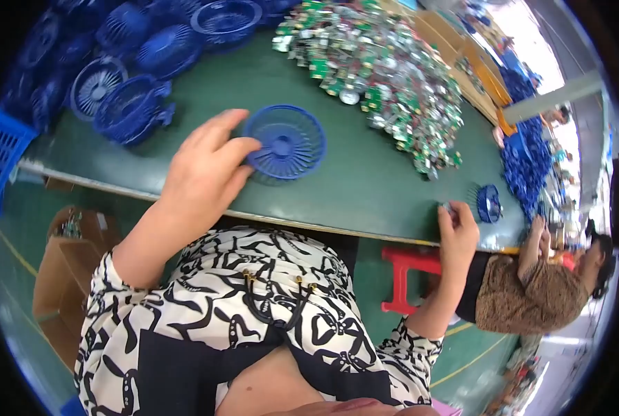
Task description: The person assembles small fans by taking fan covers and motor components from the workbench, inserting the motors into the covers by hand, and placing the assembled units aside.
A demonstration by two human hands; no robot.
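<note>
One blue bowl sits above the green desk, its rim pinched in the grip of the worker's left hand; the right hand closes thumb and finger on one small grey piece, beside one blue ribbed dish. A heap of circuit parts, too many to count, blocks the way to the far side, while uncounted stacked blue bowls crowd the left. Around the desk: one blue crate, one red stool, one co-worker.
</note>
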